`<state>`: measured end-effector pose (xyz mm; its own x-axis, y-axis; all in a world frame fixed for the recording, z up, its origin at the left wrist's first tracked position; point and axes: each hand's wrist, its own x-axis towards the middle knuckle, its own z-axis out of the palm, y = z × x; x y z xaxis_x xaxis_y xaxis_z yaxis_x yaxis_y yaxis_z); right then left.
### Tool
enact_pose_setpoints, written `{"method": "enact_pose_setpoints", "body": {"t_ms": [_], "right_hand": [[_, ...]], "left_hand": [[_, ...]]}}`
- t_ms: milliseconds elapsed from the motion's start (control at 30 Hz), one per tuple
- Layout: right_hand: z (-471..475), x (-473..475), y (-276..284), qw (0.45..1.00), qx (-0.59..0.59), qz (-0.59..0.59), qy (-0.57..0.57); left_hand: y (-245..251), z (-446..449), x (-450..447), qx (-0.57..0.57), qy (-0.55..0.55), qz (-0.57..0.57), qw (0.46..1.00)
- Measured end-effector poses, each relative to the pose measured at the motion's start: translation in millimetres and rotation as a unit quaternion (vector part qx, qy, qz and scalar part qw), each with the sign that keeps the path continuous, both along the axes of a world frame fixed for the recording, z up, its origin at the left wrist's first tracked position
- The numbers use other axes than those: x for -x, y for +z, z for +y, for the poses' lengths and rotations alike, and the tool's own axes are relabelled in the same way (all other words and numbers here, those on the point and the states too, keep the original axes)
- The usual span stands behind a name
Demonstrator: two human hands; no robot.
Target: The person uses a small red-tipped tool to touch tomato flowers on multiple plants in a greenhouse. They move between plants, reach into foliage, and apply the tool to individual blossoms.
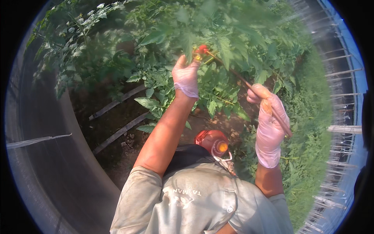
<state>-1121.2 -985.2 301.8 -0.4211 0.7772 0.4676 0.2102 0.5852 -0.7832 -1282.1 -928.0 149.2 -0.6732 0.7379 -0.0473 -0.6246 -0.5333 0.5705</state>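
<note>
My left hand (187, 74), in a thin translucent glove, is raised among the leaves of a tomato plant (223, 49). Its fingers hold a small yellow flower cluster (197, 57), and a blurred leaf partly hides the fingertips. My right hand (270, 117), gloved too, grips a thin brown stick (241, 78) between thumb and fingers. The stick slants up to the left and ends in a red tip (202, 49) right at the flowers. At my waist is a transparent bottle with red liquid (209, 138); it has an orange cap (222, 146) and a white handle or cord.
Dense tomato foliage (309, 163) runs along my right side. Two pale strips (122, 128) lie across the dark soil at left. A grey sheet wall (84, 172) curves along the left, with a plastic strip (39, 141) on it. Blue and whitish sheeting (358, 76) borders the right.
</note>
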Motion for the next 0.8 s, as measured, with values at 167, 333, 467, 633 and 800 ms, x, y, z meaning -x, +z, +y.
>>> {"method": "enact_pose_setpoints", "body": {"t_ms": [167,333,467,633,800], "right_hand": [[4.9,9.1,0.1,1.0,-0.006,0.006,0.021],[6.2,4.3,1.1,0.999,-0.019,0.024,0.026],[4.3,-3.2,5.3,0.998,0.014,0.054,0.043],[-2.9,-3.4,5.6,0.998,0.0,0.045,0.046],[-8.4,5.0,6.6,0.999,0.017,0.034,0.034]], "left_hand": [[-3.7,-0.5,2.9,-0.006,0.002,0.008,1.0],[4.3,-5.3,0.7,-0.012,-0.005,-0.014,1.0],[-2.2,-10.5,10.6,0.031,0.014,0.048,0.998],[5.9,-38.1,33.9,0.028,0.021,0.104,0.994],[19.1,-35.2,40.5,0.073,0.019,0.166,0.983]]}}
